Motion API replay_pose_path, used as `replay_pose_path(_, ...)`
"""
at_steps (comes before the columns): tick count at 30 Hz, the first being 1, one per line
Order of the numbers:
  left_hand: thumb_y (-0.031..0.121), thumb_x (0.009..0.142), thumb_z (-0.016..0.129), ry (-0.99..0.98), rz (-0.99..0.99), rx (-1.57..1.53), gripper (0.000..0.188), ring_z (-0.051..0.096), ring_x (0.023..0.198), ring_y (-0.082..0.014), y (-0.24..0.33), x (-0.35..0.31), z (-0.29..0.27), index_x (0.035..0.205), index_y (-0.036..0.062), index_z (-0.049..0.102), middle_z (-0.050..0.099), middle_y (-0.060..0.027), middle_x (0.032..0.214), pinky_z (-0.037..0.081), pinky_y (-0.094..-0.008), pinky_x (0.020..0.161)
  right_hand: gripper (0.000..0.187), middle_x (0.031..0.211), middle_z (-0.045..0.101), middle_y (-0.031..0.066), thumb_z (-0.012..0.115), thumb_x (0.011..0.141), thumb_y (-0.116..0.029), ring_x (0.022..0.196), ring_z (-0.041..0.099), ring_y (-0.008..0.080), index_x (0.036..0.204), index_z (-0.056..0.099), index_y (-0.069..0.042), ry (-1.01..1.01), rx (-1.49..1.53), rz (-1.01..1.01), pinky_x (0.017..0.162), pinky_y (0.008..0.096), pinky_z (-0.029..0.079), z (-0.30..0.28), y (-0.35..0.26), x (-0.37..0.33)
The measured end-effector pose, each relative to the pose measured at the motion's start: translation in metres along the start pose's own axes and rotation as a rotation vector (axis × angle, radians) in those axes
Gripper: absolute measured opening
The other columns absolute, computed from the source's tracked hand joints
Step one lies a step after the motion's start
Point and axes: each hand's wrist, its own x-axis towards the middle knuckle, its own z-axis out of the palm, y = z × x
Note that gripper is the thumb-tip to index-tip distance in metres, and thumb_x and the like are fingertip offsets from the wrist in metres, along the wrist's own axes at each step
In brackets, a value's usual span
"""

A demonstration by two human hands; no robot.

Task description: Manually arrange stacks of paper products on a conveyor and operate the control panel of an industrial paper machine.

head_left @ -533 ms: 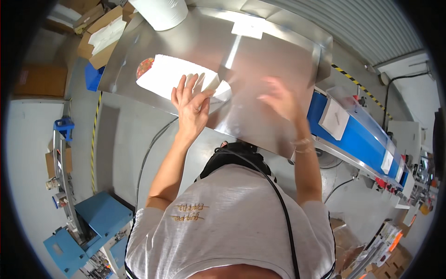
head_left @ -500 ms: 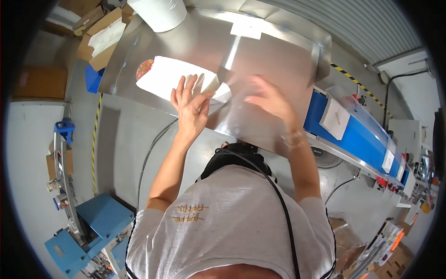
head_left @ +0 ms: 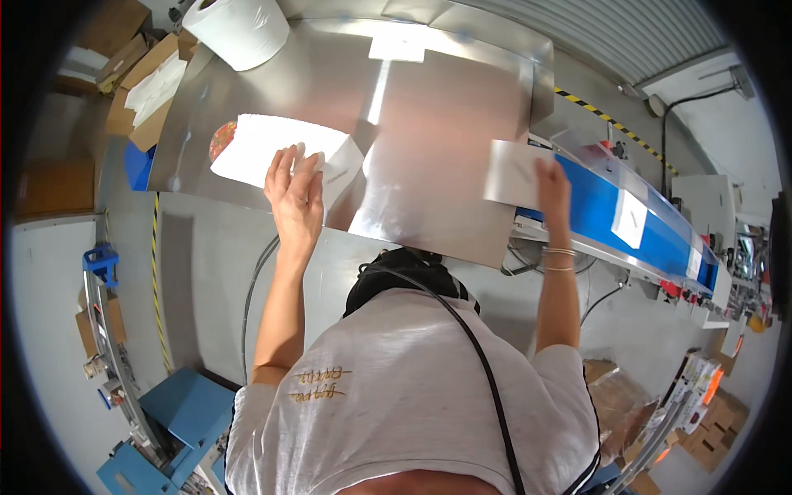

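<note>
A row of white flat packets [head_left: 268, 142], overlapping closely, lies on the left part of the metal table. My left hand [head_left: 295, 180] is bent over its near edge, fingers curled on top and the thumb toward the right end. Small dark print shows on the end packet. At the table's right edge my right hand [head_left: 554, 191] grips one white flat packet [head_left: 516, 173] by its right side. That packet is held partly over the blue conveyor belt [head_left: 583, 191] and is blurred by motion. The right fingertips are smeared too.
Another white packet [head_left: 629, 218] lies on the belt, beside a clear guard. A white roll [head_left: 237, 31] stands at the table's back left. Beyond the packet row sits a red patterned round thing [head_left: 222, 142]. An open cardboard box [head_left: 148, 95] is left of the table.
My right hand has moved right from over the table to the belt, and now holds a white packet. My left hand stays at the row. The view has shifted slightly.
</note>
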Motion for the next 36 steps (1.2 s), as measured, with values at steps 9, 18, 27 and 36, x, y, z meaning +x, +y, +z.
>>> replay_pose_path(9, 0.002, 0.071, 0.067, 0.002, 0.08, -0.024, 0.03, 0.036, 0.129, -0.035, 0.001, -0.002, 0.003, 0.099, 0.0141, 0.069, 0.049, -0.0096, 0.131, 0.021, -0.0509, 0.106, 0.046, 0.117, 0.056, 0.0183, 0.068, 0.08, -0.023, 0.107, 0.054, 0.0365, 0.119, 0.055, -0.005, -0.208, -0.254, -0.433, 0.093, 0.0427, 0.042, 0.026, -0.062, -0.004)
replay_pose_path(18, 0.017, 0.079, 0.067, -0.071, 0.059, -0.028, 0.035, 0.025, 0.137, -0.0358, 0.012, 0.01, -0.006, 0.113, 0.0124, 0.063, 0.041, -0.0165, 0.139, 0.013, -0.0533, 0.11, 0.044, 0.117, 0.056, 0.0081, 0.067, 0.085, -0.013, 0.1, 0.057, 0.0168, 0.125, 0.05, -0.006, -0.932, 0.091, -0.71, 0.087, 0.0311, 0.047, 0.162, -0.145, -0.023)
replay_pose_path(27, 0.001, 0.078, 0.066, 0.004, -0.019, -0.005, 0.03, 0.042, 0.124, -0.0337, -0.012, 0.007, -0.005, 0.107, 0.0115, 0.067, 0.054, -0.0105, 0.127, 0.034, -0.0441, 0.102, 0.035, 0.061, 0.04, 0.0015, 0.06, 0.092, -0.033, 0.061, 0.034, 0.009, 0.079, 0.052, -0.001, -0.008, -0.067, -0.057, 0.05, 0.0295, 0.032, 0.016, -0.01, -0.006)
replay_pose_path(36, 0.002, 0.072, 0.069, 0.016, 0.063, -0.003, 0.03, 0.04, 0.126, -0.0353, -0.014, 0.004, -0.003, 0.099, 0.0133, 0.069, 0.052, -0.0106, 0.128, 0.027, -0.0496, 0.104, 0.06, 0.122, 0.053, 0.0204, 0.077, 0.072, -0.031, 0.106, 0.053, 0.0351, 0.12, 0.054, -0.002, -0.008, -0.431, -0.36, 0.092, 0.0422, 0.041, 0.025, -0.072, -0.002)
